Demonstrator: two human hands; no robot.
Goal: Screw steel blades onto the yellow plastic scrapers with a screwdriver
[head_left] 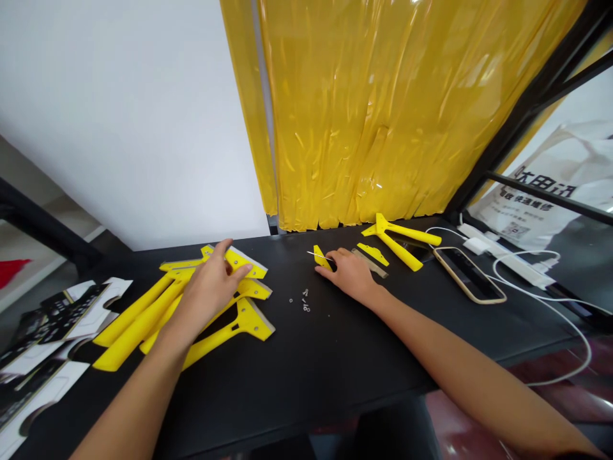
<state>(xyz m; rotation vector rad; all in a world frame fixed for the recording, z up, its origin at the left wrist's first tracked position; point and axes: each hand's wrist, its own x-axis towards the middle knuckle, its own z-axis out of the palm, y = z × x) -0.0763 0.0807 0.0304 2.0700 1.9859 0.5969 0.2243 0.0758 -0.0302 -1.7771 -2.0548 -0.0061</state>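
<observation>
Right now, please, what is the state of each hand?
Left hand: at the yellow scrapers; its grip cannot be told.
Right hand: closed on a thin tool.

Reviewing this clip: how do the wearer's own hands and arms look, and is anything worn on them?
The left hand and right hand are bare, without gloves. No sleeve, watch or bracelet shows on either forearm. I see no rings, though some fingers are hidden.
</observation>
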